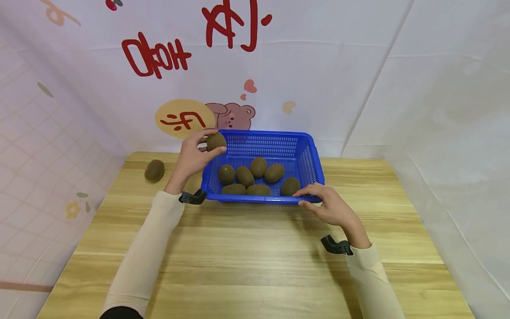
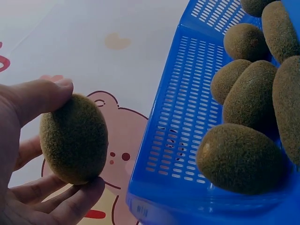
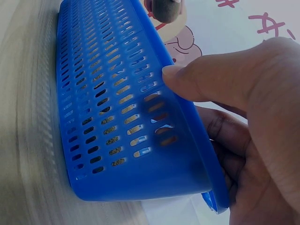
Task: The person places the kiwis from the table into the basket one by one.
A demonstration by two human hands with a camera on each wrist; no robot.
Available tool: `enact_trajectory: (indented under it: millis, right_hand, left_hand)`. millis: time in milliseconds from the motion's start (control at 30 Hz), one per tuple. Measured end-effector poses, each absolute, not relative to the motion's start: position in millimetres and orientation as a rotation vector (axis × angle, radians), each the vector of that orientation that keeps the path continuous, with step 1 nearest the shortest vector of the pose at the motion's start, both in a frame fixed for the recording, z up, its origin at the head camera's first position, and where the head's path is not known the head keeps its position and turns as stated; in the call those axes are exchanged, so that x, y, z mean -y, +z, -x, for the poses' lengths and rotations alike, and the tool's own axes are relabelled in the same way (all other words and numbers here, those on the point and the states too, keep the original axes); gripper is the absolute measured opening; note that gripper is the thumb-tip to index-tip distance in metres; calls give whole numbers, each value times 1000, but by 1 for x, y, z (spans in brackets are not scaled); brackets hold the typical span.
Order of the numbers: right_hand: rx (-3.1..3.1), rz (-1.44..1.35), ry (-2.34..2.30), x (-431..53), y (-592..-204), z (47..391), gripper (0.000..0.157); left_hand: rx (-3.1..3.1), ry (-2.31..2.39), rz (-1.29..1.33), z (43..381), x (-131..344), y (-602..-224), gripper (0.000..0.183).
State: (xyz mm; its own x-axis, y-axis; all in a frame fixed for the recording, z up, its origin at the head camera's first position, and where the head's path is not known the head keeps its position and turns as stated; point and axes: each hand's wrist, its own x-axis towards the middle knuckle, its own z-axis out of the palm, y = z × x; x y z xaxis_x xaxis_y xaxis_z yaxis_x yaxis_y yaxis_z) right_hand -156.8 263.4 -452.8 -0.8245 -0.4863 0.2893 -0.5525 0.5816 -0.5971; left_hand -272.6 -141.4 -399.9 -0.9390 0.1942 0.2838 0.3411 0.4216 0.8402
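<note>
My left hand (image 1: 194,156) holds a brown fuzzy kiwi (image 1: 216,142) between thumb and fingers, above the left rim of a blue plastic basket (image 1: 263,199). In the left wrist view that kiwi (image 2: 74,139) is apart from the basket wall (image 2: 180,112). Several more kiwis (image 1: 245,177) lie inside, mostly toward the left and the near side. At the near right corner my right hand (image 1: 328,206) grips the basket's rim, thumb outside and fingers inside, as the right wrist view shows with the perforated wall (image 3: 108,93).
One loose kiwi (image 1: 154,171) lies on the wooden table (image 1: 255,257) left of the basket. Behind the basket rises a white printed cloth backdrop (image 1: 318,79); similar cloth bounds both sides.
</note>
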Motion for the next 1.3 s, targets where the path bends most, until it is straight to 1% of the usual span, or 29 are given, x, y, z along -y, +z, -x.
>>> enact_trajectory:
  millis: [300,567,967,1300]
  right_hand:
    - [2707,-902,1074,-261,-452,157,20]
    - [2721,-881,1079,-262,-453,156,20]
    - [2727,-882,1082,-262,-452,156,20]
    - [2736,-887,1086,-262,-451,154,20]
  left_hand:
    - [2522,-1533,458,273,141,-401,57]
    - [2529,-1466,424,270,155,-402,56]
    - [2628,-1223,319,267,187,-406,77]
    - [2767,-1078,171,259,215,-415,93]
